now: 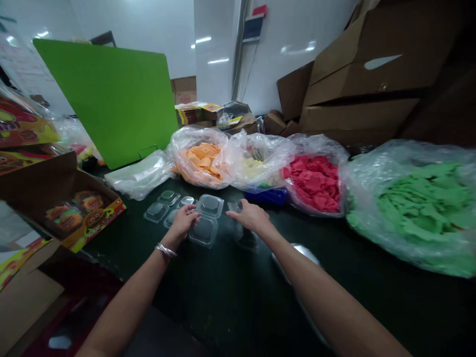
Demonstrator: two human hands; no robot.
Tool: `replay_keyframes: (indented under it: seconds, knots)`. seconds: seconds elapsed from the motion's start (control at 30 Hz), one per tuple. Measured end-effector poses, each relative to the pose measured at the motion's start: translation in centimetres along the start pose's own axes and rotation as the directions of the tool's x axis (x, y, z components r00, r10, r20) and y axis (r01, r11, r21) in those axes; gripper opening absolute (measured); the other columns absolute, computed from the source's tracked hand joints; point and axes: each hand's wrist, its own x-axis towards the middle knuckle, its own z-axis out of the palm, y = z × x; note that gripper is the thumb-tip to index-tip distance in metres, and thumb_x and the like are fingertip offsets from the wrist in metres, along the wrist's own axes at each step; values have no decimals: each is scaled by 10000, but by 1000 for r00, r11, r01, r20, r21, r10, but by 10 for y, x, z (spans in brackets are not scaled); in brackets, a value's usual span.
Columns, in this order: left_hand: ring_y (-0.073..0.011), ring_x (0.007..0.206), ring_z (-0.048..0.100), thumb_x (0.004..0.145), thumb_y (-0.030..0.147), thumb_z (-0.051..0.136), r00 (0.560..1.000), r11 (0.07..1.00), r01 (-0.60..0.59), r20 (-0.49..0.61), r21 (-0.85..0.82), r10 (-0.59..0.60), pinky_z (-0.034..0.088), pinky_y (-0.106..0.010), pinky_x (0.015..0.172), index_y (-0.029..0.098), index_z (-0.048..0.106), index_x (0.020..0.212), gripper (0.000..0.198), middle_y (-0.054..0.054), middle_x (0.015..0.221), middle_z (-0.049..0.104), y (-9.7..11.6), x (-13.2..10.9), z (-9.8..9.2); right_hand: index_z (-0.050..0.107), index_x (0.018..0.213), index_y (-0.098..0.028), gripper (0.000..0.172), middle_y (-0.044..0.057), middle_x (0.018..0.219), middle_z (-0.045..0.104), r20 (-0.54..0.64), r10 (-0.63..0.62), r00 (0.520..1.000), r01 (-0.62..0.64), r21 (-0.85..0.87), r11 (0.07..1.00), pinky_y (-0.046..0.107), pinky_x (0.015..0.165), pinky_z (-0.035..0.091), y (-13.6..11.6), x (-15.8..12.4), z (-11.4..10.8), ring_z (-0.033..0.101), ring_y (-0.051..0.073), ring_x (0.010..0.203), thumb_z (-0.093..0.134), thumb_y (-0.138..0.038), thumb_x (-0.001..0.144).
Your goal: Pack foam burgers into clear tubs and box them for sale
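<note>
Several clear plastic clamshell boxes lie opened on the dark table (223,297). My left hand (183,221), with a silver bracelet at its wrist, is at the left edge of one opened box (204,231), its fingers bent and a little apart; a grip on the box cannot be made out. To the right, my right hand (250,215) pinches the upper part of another clear box (245,239), which is blurred and partly hidden by the hand. More opened boxes (156,211) lie left of my left hand.
Plastic bags of orange (204,159), pale yellow (253,166), red (316,183) and green pieces (427,198) line the back and right. A blue object (267,196) sits before them. At left are a carton with burger-like items (94,220), flat clear bags (141,173) and a green board (115,99).
</note>
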Motion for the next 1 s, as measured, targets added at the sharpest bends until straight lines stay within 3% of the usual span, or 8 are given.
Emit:
replay_keyframes:
  seconds: [0.17,0.27,0.4,0.57,0.7,0.77,0.87,1.0]
  knots:
    - [-61,505,532,537,183,809,999,994,-42,11,-98,43,401,-184,513,119,632,775,304,29,612,617,4,-12,6,582,1108,-134,546,251,1406,402,-24,-43,999,46,160,986,629,1059,149,-3,-17,12,207,462,1369,772,-375,657]
    - [-63,549,546,542,228,821,994,986,-61,76,-153,73,430,-192,564,125,675,780,298,24,654,641,12,-35,18,480,1223,-189,605,180,1344,503,31,-147,989,121,409,905,494,1044,324,-19,-38,17,417,340,1292,672,-493,737]
    - [-132,752,639,598,242,821,960,975,-7,271,-221,68,486,-244,731,137,720,866,306,-37,827,719,24,-68,29,427,1179,-223,587,92,1092,671,110,-227,968,79,723,686,370,807,529,-33,-67,24,655,245,984,594,-583,745]
    - [-172,897,653,624,200,821,884,966,109,468,-233,13,475,-296,863,156,713,1016,409,-75,992,724,29,-84,24,476,1067,-241,513,17,894,696,121,-198,973,-17,889,458,339,705,542,-24,-82,22,680,206,798,686,-531,698]
    - [-138,814,628,623,205,823,922,993,6,384,-120,41,470,-251,761,170,711,915,315,-25,889,700,27,-84,25,512,1047,-248,472,17,885,695,108,-162,981,-40,926,375,316,666,531,-13,-83,18,671,209,810,710,-503,703]
    - [-102,693,584,654,221,803,905,1000,-9,425,-21,17,440,-218,676,144,712,815,200,-7,754,669,27,-85,27,528,1048,-250,471,33,947,693,96,-170,981,-30,934,357,328,721,531,-9,-84,18,661,219,882,726,-498,701]
    - [-92,619,543,663,261,795,843,997,71,535,-21,-49,418,-219,638,120,718,748,181,-10,663,641,26,-88,30,501,1165,-270,620,70,1167,635,115,-269,956,-17,940,341,359,842,513,-1,-89,22,605,243,1072,807,-418,646]
    - [-126,702,585,636,270,813,837,988,117,545,-105,-42,431,-236,685,130,734,757,201,-35,757,675,27,-92,34,376,1315,-292,906,92,1267,571,198,-352,915,-77,941,329,391,861,515,11,-94,27,589,267,1114,872,-315,557]
